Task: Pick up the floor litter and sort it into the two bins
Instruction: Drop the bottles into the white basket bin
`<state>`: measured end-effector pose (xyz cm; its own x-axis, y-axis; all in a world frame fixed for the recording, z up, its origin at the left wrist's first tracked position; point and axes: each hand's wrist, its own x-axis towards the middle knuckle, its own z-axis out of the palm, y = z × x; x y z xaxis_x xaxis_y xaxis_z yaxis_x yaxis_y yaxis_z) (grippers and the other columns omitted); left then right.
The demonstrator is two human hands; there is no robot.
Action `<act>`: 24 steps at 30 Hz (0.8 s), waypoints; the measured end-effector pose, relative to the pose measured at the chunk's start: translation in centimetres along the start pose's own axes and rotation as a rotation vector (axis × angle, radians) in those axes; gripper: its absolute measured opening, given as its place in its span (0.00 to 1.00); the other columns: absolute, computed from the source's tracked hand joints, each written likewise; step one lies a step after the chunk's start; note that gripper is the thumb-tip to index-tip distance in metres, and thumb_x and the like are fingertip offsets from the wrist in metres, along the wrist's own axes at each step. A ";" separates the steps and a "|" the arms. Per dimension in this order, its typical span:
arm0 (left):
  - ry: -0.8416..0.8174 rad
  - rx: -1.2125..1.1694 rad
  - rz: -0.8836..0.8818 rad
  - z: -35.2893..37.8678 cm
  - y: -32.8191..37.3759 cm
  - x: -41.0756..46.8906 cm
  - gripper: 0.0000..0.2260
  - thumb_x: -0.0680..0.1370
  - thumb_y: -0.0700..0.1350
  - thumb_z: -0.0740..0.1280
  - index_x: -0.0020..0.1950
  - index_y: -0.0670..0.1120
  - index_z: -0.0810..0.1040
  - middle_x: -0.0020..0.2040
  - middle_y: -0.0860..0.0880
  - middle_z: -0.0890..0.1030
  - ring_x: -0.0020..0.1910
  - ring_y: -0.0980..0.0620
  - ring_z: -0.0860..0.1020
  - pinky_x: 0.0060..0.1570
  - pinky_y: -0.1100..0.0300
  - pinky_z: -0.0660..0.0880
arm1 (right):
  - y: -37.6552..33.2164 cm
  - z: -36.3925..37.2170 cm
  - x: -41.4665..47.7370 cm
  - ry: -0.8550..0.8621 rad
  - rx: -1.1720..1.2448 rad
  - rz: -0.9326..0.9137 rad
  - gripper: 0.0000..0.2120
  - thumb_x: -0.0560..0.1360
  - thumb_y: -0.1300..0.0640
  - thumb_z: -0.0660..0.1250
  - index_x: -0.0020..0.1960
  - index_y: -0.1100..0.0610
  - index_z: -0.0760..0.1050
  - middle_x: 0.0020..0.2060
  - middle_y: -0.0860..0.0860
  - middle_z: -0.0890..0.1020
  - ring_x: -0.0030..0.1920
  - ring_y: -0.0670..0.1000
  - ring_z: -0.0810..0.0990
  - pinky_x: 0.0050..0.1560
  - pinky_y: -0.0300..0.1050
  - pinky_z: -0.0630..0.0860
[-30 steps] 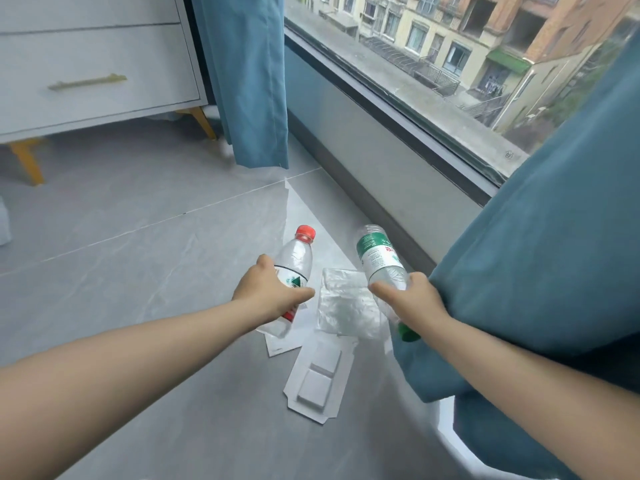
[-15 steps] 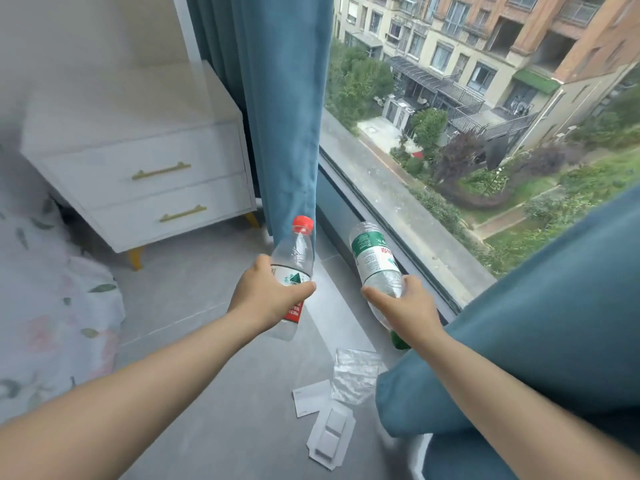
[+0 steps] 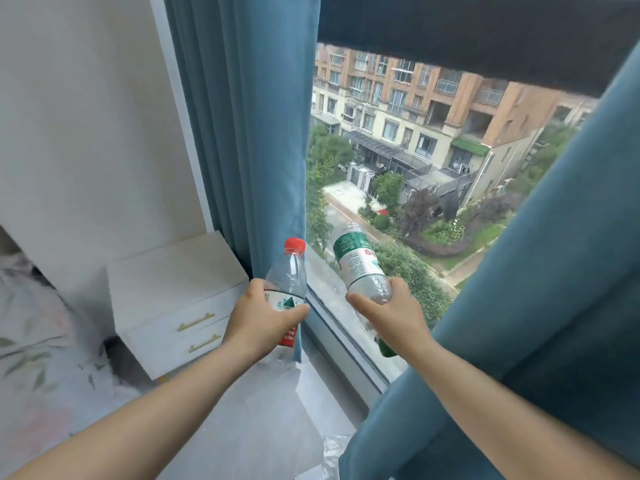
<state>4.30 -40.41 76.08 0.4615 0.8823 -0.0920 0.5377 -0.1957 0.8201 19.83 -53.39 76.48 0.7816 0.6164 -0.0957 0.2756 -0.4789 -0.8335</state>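
Note:
My left hand (image 3: 258, 315) grips a clear plastic bottle with a red cap (image 3: 287, 275), held upright in front of the blue curtain. My right hand (image 3: 391, 313) grips a second clear bottle with a green and white label (image 3: 358, 261), upside down, its green cap poking out below my wrist. Both bottles are lifted well off the floor, side by side near the window. A crumpled clear plastic wrapper (image 3: 330, 452) lies on the floor at the bottom edge, partly hidden by the right curtain. No bins are in view.
A white nightstand (image 3: 173, 296) with two gold-handled drawers stands left of the window. Blue curtains hang at centre (image 3: 249, 133) and right (image 3: 554, 306). A floral bed cover (image 3: 31, 341) fills the left edge. Grey floor tiles (image 3: 249, 410) lie below my arms.
My view has risen from the floor to the window. Both hands have come up with the bottles; the cardboard pieces on the floor have dropped out of view.

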 end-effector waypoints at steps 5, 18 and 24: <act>0.018 -0.048 0.188 -8.0 8.8 -2.1 0.24 0.66 0.56 0.75 0.55 0.50 0.70 0.47 0.53 0.77 0.44 0.53 0.77 0.41 0.58 0.73 | -10.0 -6.0 -3.9 0.105 0.087 -0.098 0.27 0.67 0.42 0.74 0.59 0.50 0.66 0.44 0.48 0.80 0.38 0.51 0.82 0.34 0.47 0.79; 0.041 -0.404 0.646 -18.6 25.4 -12.1 0.24 0.66 0.55 0.76 0.57 0.51 0.72 0.50 0.52 0.79 0.47 0.53 0.80 0.41 0.62 0.74 | -24.9 -19.5 -17.3 0.391 0.122 -0.484 0.24 0.69 0.44 0.73 0.60 0.47 0.68 0.49 0.43 0.79 0.40 0.42 0.80 0.28 0.31 0.74; -0.019 -0.558 0.777 -19.2 32.2 -17.7 0.24 0.67 0.54 0.76 0.58 0.52 0.72 0.49 0.54 0.79 0.45 0.54 0.81 0.40 0.61 0.77 | -26.0 -26.2 -22.8 0.532 0.208 -0.569 0.23 0.68 0.46 0.74 0.59 0.43 0.69 0.49 0.41 0.81 0.39 0.44 0.79 0.28 0.34 0.70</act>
<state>-0.06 -54.15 114.97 0.5616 0.5834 0.5867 -0.3360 -0.4872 0.8061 9.52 -71.38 114.66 0.7291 0.3249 0.6024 0.6427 -0.0225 -0.7658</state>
